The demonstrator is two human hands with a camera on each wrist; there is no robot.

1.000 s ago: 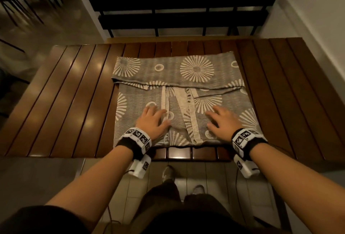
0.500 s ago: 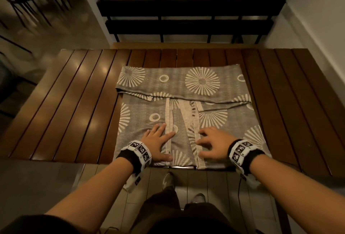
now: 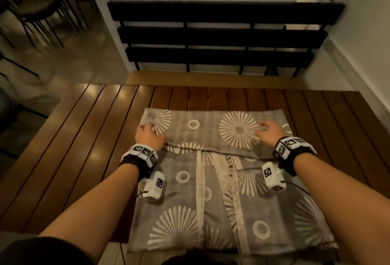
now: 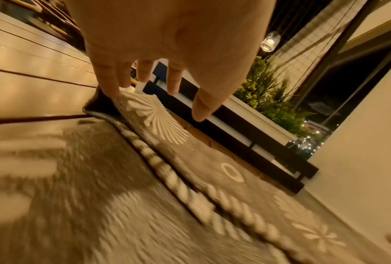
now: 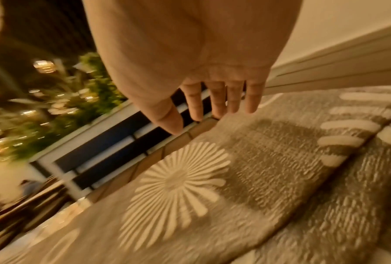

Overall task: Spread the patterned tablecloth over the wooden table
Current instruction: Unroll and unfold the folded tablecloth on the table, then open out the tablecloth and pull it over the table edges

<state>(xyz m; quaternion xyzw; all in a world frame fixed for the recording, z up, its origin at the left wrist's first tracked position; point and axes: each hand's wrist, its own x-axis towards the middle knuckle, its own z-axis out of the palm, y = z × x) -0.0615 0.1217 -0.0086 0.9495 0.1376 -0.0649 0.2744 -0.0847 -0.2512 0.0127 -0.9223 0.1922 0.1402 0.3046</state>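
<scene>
Motion blur smears the fingertips of both hands, left (image 3: 149, 136) and right (image 3: 270, 132), in the head view, the folded tablecloth (image 3: 213, 182) hides the desk (image 3: 84, 144) slats beneath it, and its near edge is cut off by the frame bottom.

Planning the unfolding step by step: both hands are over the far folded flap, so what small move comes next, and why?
Probably pinch the flap's far corners and flip it away: the left hand and right hand reach there open, and bare table lies beyond.
</scene>
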